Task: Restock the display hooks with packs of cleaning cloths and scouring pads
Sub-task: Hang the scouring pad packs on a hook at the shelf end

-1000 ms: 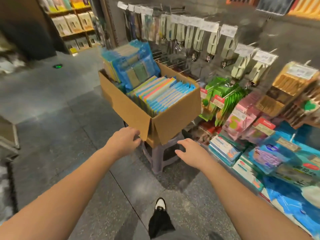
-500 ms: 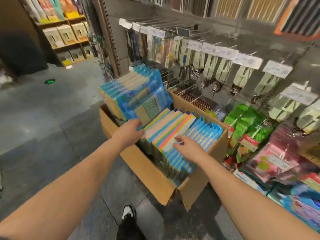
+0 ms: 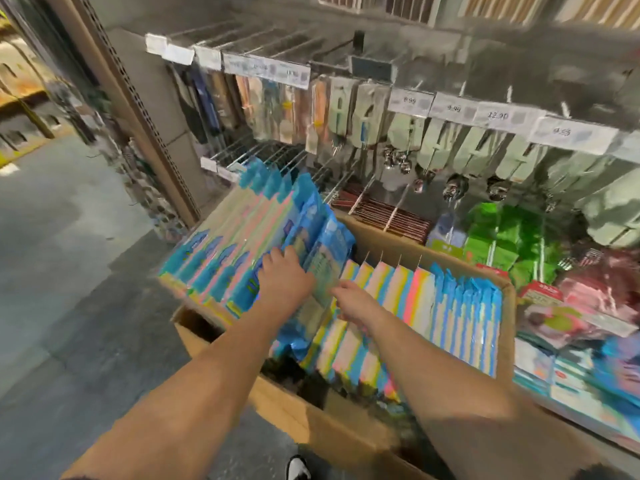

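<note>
I see an open brown cardboard box [image 3: 349, 434] standing on the grey stone floor [image 3: 69, 271] directly in front of the display wall. It is packed with upright packs.

1. Left hand [image 3: 282, 277]: it rests on top of the tall row of blue-topped plastic packs of striped cloths [image 3: 221, 254] at the left side of the box. The fingers are curled over the pack tops beside a crumpled blue pack [image 3: 322, 258]. Blur prevents me from telling whether it actually grips a pack.
2. Right hand [image 3: 356, 303]: it reaches into the middle of the box, with the fingers pointing left at the crumpled blue pack. I cannot tell whether they pinch it.
3. Remaining stock: a row of pastel striped cloth packs [image 3: 388, 296] and a row of blue serrated-edge packs [image 3: 465, 313] fill the right half of the box.

Behind the box, bare metal display hooks [image 3: 263, 154] project from the wall. White price labels [image 3: 410, 102] hang above. Green packs [image 3: 498, 237] hang to the right.
</note>
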Demonstrator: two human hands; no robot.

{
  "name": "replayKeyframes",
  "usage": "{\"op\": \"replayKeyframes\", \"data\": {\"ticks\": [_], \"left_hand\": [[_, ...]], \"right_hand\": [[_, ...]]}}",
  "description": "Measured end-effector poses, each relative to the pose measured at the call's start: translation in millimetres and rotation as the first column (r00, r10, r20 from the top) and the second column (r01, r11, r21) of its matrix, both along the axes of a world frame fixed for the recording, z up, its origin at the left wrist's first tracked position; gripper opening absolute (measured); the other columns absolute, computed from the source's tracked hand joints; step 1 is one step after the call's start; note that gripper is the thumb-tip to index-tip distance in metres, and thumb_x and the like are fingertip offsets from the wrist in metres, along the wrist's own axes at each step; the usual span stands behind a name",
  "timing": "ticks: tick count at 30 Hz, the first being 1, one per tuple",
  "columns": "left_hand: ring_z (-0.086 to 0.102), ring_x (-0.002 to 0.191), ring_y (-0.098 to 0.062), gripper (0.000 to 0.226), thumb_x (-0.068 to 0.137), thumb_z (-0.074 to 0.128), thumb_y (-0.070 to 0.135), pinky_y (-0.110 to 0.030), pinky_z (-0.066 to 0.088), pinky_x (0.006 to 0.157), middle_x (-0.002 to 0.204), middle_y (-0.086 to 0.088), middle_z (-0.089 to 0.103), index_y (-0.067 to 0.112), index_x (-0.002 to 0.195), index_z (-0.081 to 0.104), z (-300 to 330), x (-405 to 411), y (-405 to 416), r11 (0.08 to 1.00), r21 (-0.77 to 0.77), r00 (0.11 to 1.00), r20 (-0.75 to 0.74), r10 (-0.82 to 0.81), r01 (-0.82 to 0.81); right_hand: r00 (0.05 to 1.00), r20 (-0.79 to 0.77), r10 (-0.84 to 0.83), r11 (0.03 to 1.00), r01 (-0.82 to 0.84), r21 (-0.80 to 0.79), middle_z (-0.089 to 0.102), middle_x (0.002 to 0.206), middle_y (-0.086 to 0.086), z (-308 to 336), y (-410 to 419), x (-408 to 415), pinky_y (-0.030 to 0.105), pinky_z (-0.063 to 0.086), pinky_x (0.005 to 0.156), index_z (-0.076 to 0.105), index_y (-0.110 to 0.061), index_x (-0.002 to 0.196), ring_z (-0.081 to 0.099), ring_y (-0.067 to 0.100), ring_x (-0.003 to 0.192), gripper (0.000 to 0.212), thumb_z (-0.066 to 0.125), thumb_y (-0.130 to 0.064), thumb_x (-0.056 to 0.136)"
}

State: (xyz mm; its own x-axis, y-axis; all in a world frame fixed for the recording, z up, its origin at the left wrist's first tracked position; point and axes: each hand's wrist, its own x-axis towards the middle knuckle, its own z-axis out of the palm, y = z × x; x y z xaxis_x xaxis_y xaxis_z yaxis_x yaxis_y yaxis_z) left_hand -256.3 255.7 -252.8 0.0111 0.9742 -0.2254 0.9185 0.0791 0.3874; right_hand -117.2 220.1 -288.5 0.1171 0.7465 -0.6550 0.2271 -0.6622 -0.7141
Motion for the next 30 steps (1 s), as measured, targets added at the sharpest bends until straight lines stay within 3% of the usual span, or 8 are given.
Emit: {"op": "replayKeyframes", "data": {"ticks": [4,8,11,14,18,22,27,30], "left_hand": [[0.038,0.137,-0.038,0.088,0.088,0.067,0.038,-0.051,0.038,0.107,0.148,-0.018,0.038,0.006,0.154,0.02,-12,-2,10,1.0,-0.008,1.0,0.015,-0.017,0.017],[0.033,0.143,-0.042,0.104,0.089,0.066,0.057,-0.051,0.037,0.109,0.16,-0.017,0.025,0.008,0.159,0.005,-22,-2,11,0.99,-0.121,0.993,-0.085,-0.083,0.072],[0.053,0.125,-0.045,0.098,0.089,0.07,0.052,-0.046,0.05,0.088,0.153,-0.02,0.029,0.011,0.154,0.01,-27,-3,14,0.981,-0.179,0.996,-0.013,-0.085,0.081],[0.061,0.115,-0.041,0.101,0.091,0.065,0.054,-0.041,0.048,0.076,0.15,-0.021,0.038,0.012,0.157,0.001,-29,-4,12,0.974,-0.192,0.988,-0.071,-0.14,0.124],[0.063,0.108,-0.04,0.093,0.092,0.061,0.057,-0.043,0.049,0.075,0.138,-0.018,0.05,0.015,0.155,0.007,-20,-4,3,0.983,-0.121,0.986,-0.078,-0.146,0.136],[0.064,0.107,-0.037,0.094,0.084,0.075,0.048,-0.044,0.051,0.079,0.132,-0.009,0.058,0.022,0.152,0.017,15,-9,-13,0.997,-0.027,0.991,0.111,-0.07,0.074],[0.064,0.113,-0.031,0.103,0.069,0.085,0.046,-0.049,0.051,0.097,0.132,-0.007,0.062,0.025,0.151,0.026,67,18,-46,0.992,0.087,0.881,0.459,-0.117,0.086],[0.062,0.112,-0.022,0.101,0.065,0.09,0.041,-0.038,0.048,0.1,0.127,-0.002,0.063,0.023,0.147,0.034,85,56,-83,0.992,0.042,0.801,0.586,-0.123,0.121]], "right_hand": [[0.984,-0.169,-0.058,0.998,0.054,-0.028,0.055,0.119,-0.007,-8,9,-22,0.014,0.048,0.053,0.034,-0.014,0.144,0.055,0.01,0.098,0.042,0.044,-0.024,0.105],[0.963,-0.235,-0.131,0.991,0.122,-0.052,0.047,0.131,-0.008,-32,3,-31,0.039,0.047,0.096,0.022,-0.029,0.156,0.051,0.02,0.122,0.053,0.039,-0.022,0.105],[0.949,-0.275,-0.151,0.989,0.143,-0.049,0.036,0.154,-0.008,-49,-5,-33,0.028,0.04,0.091,0.017,-0.034,0.157,0.045,0.01,0.117,0.058,0.042,-0.029,0.106],[0.935,-0.31,-0.172,0.985,0.162,-0.057,0.023,0.162,-0.005,-52,-13,-36,0.027,0.039,0.092,0.016,-0.035,0.158,0.038,0.017,0.135,0.061,0.043,-0.026,0.104],[0.939,-0.301,-0.168,0.985,0.168,-0.028,0.021,0.163,-0.006,-56,-24,-38,0.034,0.04,0.103,0.022,-0.05,0.152,0.033,0.021,0.143,0.065,0.047,-0.032,0.094],[0.935,-0.317,-0.159,0.976,0.197,0.09,0.04,0.151,-0.009,-20,-45,-28,0.042,0.038,0.113,0.032,-0.06,0.144,0.043,0.019,0.138,0.055,0.054,-0.044,0.095],[0.945,-0.245,-0.217,0.886,0.296,0.358,0.059,0.121,-0.006,53,-99,28,0.015,0.043,0.091,0.048,-0.036,0.141,0.056,0.007,0.112,0.039,0.051,-0.031,0.102],[0.917,-0.169,-0.361,0.776,0.396,0.49,0.06,0.119,0.007,75,-149,78,0.006,0.04,0.074,0.057,-0.03,0.121,0.057,0.011,0.097,0.025,0.054,-0.016,0.101]]}}
